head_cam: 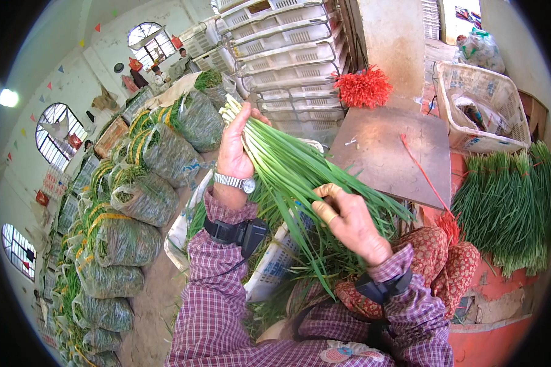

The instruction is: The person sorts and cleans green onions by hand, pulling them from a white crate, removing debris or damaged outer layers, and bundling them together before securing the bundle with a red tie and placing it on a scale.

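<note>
My left hand (238,142), with a metal watch at the wrist, grips a bunch of green leafy stalks that look like garlic chives (289,147) near its pale stem ends. The bunch slants down to the right across the view. Lower along it, my right hand (349,215) pinches some of the leaves between thumb and forefinger; that thumb and finger carry yellowish bands or coverings. Below the bunch is a white plastic crate (273,261) with loose green leaves in and around it. A red tie strand (424,176) lies across a flat board (395,147) to the right.
Tied chive bundles (500,206) lie at the right. A white basket (482,105) holding plastic bags stands behind them. Stacked white crates (289,59) rise ahead beside a bundle of red ties (363,87). Plastic-wrapped bales of greens (128,238) line the left. Several people are far back.
</note>
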{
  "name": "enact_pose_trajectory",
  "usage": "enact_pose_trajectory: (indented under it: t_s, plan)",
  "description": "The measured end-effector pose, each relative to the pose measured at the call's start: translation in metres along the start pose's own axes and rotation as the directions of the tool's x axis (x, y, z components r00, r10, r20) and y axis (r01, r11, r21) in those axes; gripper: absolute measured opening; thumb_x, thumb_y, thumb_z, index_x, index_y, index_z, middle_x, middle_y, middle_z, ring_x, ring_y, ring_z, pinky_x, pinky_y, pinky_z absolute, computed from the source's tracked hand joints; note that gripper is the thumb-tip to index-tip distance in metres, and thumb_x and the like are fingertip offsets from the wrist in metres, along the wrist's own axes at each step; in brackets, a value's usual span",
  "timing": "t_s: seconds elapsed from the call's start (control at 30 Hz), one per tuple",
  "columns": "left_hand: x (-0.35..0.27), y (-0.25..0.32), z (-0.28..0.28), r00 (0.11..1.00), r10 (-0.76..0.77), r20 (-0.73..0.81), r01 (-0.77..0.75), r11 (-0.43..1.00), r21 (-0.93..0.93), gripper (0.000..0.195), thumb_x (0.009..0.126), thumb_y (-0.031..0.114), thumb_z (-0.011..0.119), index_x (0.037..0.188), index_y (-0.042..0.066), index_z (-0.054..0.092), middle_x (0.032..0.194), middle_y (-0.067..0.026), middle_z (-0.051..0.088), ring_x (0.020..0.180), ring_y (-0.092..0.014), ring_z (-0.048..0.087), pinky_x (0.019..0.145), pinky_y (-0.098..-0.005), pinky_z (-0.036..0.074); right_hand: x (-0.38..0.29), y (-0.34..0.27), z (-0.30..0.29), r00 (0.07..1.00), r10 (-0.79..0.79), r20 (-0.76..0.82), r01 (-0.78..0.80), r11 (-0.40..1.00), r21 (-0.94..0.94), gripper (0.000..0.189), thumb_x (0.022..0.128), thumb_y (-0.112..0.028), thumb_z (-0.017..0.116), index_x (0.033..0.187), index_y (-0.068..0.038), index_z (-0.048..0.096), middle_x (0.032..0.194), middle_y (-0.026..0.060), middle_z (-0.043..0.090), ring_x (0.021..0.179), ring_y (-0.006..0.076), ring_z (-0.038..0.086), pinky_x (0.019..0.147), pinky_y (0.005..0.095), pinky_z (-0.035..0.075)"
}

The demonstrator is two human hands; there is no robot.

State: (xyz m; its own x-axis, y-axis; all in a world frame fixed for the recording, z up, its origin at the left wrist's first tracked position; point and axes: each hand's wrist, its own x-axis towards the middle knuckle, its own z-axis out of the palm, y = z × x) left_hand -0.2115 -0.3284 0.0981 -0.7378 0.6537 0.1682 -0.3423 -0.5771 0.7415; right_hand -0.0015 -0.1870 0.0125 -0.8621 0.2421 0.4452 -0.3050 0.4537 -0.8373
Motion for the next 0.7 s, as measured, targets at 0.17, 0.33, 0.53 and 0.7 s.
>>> enact_pose_trajectory:
  t_s: [0.17,0.33,0.53,0.7]
  plan:
    - [0.011,0.000,0.006,0.997,-0.034,-0.068,0.040,0.995,0.091,0.023,0.091,0.027,0.066,0.082,0.007,0.061,0.078,-0.0098,0.065,0.076,-0.024,0.066,0.068,-0.0363,0.058,0.011,0.004,-0.035,0.918,0.260,0.299,-0.372,0.823,0.430,0.024,0.097,-0.021,0.056,0.107,0.000,0.063,0.073,-0.0017,0.056,0.055,0.0045,0.046,0.053,0.0204,0.042]
    - [0.022,0.001,-0.003,0.997,-0.031,-0.065,0.039,0.991,0.129,0.022,0.091,0.027,0.067,0.083,0.007,0.062,0.078,-0.0099,0.065,0.074,-0.024,0.066,0.067,-0.0385,0.059,0.011,0.008,-0.042,0.922,0.243,0.301,-0.342,0.878,0.336,0.028,0.097,-0.027,0.056,0.105,-0.003,0.065,0.079,0.0002,0.059,0.062,0.0076,0.051,0.057,0.0226,0.044]
    - [0.012,-0.006,0.025,0.960,0.278,0.012,-0.272,0.926,0.262,0.015,0.090,0.021,0.067,0.091,0.007,0.061,0.082,-0.0077,0.065,0.075,-0.021,0.066,0.066,-0.0349,0.058,0.008,-0.006,-0.054,0.979,-0.203,-0.019,0.191,0.946,-0.261,0.041,0.086,-0.034,0.069,0.114,-0.005,0.064,0.105,0.0161,0.063,0.100,0.0336,0.060,0.088,0.0400,0.048]
    - [-0.012,-0.026,0.088,0.875,0.455,0.168,-0.478,0.754,0.450,0.017,0.085,0.009,0.070,0.098,0.008,0.059,0.084,-0.0038,0.065,0.074,-0.014,0.065,0.064,-0.0281,0.058,0.033,-0.015,-0.044,0.918,-0.370,-0.145,0.331,0.914,-0.233,0.096,0.070,-0.040,0.082,0.143,0.000,0.033,0.132,0.0204,0.046,0.124,0.0346,0.045,0.106,0.0426,0.038]
